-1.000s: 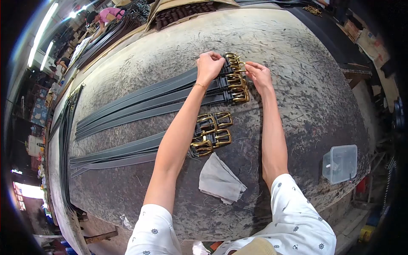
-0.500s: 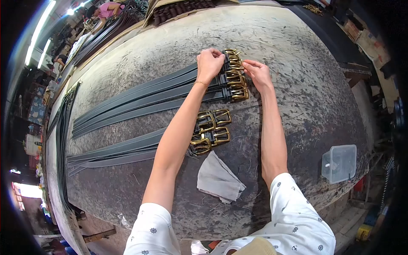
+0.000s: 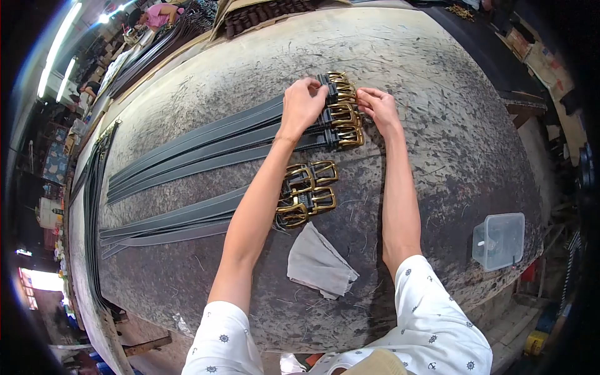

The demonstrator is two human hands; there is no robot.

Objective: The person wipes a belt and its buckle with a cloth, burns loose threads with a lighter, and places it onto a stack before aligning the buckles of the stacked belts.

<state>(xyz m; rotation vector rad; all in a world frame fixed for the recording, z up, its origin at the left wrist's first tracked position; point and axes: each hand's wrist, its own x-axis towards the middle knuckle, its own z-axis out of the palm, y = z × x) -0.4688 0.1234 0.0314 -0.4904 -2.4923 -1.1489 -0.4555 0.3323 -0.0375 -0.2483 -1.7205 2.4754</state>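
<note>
Dark belts with brass-coloured buckles lie in two bundles on the worn table. My left hand is curled over the upper belts just behind their buckles, its fingers closed on a strap. My right hand pinches at the outer edge of the upper buckles; its fingertips touch the metal, though the exact part is too small to make out. Nearer to me, the lower belts end in several more buckles, partly beside my left forearm. A grey cloth lies below those buckles.
A clear plastic box stands near the right table edge. More dark straps hang over the left edge. Brown bundled pieces sit beyond the far edge. A person in pink bends over work at the far left.
My left hand has shifted slightly left and down along the straps, uncovering more of the belt ends. My right hand stays at the buckles, nearly unmoved.
</note>
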